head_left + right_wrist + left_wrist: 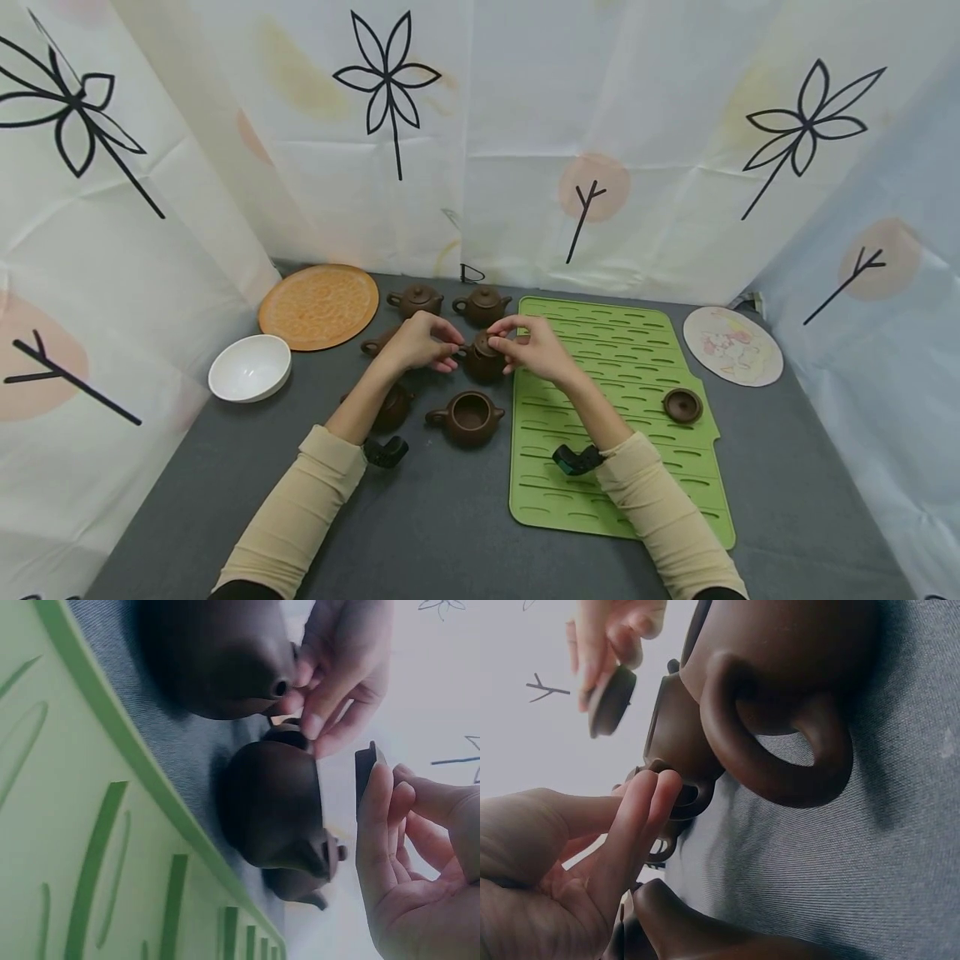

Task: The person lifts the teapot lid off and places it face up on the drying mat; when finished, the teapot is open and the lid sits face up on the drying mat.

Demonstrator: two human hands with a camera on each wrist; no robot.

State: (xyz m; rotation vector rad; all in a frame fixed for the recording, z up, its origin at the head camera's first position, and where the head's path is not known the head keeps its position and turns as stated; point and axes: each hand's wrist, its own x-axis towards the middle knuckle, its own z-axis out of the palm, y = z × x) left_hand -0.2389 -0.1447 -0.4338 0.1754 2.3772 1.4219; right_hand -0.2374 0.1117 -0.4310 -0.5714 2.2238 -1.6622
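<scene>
A brown clay teapot stands on the grey cloth, and the fingertips of my left hand pinch its handle. My right hand pinches a small round lid by its top, tilted and held just above that teapot's mouth. The lid is apart from the rim in both wrist views. Nearer to me stands a lidless teapot, its handle pointing left. Another brown lid lies on the green mat. My left forearm partly covers two more teapots, one of them at front left.
Two lidded teapots, one at back left and one at back right, stand behind my hands. On the left are a white bowl and an orange round mat. A round patterned mat lies far right. Printed curtains enclose the table.
</scene>
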